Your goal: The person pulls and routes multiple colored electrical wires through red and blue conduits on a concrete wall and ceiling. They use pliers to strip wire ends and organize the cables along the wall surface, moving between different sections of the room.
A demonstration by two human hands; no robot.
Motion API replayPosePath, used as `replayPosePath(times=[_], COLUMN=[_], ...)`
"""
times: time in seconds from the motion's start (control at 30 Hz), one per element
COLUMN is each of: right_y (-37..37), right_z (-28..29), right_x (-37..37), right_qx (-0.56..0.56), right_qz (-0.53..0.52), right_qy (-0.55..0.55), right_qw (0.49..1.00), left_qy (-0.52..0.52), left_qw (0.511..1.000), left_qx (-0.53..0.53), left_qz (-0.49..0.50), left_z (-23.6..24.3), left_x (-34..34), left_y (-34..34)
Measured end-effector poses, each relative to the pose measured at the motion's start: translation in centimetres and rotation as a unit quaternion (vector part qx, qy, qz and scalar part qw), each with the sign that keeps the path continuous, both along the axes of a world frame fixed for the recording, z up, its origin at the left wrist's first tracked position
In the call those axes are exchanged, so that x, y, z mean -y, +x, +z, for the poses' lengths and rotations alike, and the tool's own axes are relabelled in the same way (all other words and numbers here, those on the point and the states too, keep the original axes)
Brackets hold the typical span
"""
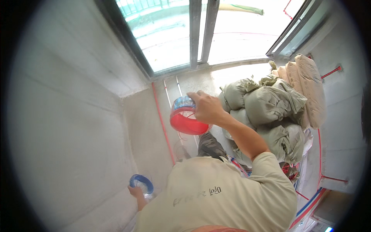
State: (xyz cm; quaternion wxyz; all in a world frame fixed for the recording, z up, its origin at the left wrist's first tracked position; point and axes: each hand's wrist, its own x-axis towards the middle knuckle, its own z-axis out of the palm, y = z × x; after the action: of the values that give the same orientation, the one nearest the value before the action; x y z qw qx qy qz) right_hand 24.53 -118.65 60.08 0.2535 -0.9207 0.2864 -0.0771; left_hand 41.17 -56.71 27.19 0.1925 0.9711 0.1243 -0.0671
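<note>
In front of me, my right hand (pixel 208 108) is closed on the upper side of a red coil of wire (pixel 189 123). A clear and blue wrapper (pixel 184 102) shows at the coil's far edge, and a loose red end hangs from it. Low at the left, my left hand (pixel 136 191) grips a smaller blue coil of wire (pixel 142 180) by its near side. A pale film or wrapper seems to lie inside the blue coil. The fingers under each coil are partly hidden.
Full grey-green sacks (pixel 270 106) are piled to the right, with tan paper bags (pixel 305 87) behind them. A red conduit (pixel 162 123) and white conduits (pixel 167 94) run along the floor. A sliding window (pixel 199 34) stands ahead; a bare wall (pixel 73 116) rises on the left.
</note>
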Motion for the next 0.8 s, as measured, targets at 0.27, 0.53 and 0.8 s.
replayPosePath(times=[0.27,0.53,0.8], right_y=[3.5,3.9,2.7], right_z=[-4.1,-3.3,-7.0], right_x=[20.2,41.8,63.3], right_qx=[0.027,0.028,-0.056], right_qz=[-0.034,-0.119,-0.197], right_qy=[0.047,0.032,0.011], right_qw=[0.998,0.992,0.979], left_qy=[0.077,0.068,-0.112], left_qw=[0.995,0.967,0.926], left_qx=[-0.023,-0.045,-0.126], left_qz=[-0.053,-0.241,-0.338], left_z=[7.9,8.6,3.2], left_x=[27.0,50.7,75.7], left_y=[6.1,11.2,18.2])
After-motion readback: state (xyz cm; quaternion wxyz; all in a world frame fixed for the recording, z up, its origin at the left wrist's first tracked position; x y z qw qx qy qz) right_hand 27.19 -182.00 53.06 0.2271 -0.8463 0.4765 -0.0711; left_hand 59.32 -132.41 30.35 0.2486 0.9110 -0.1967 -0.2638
